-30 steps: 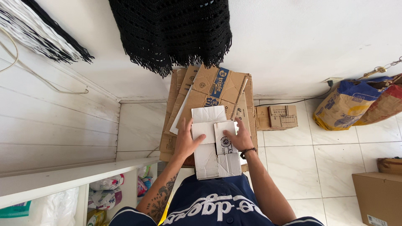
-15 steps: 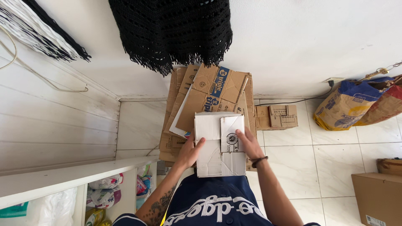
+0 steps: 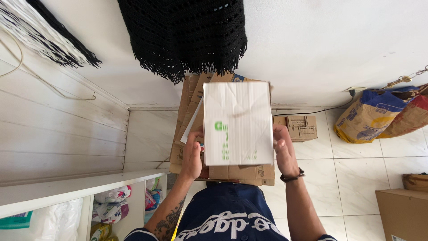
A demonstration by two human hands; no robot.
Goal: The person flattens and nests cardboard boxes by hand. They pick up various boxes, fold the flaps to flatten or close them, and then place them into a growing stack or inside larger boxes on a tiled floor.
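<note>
White box: flat white cardboard with blurred green print, held up over the stack of brown cartons.
Left hand: grip pressed to the box's left edge, fingers curled around it.
Right hand: grip clasping the right edge; dark wristband.
Around: black fringed cloth hangs above; small carton and printed sacks sit on the tiled floor.

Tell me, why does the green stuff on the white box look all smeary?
In the head view the white box is motion-blurred, so its green print smears; the left hand and right hand gripping its sides look soft too. The black fringed cloth and the cardboard stack stay sharper. Daylight is even, with soft shadows and no glare.
</note>
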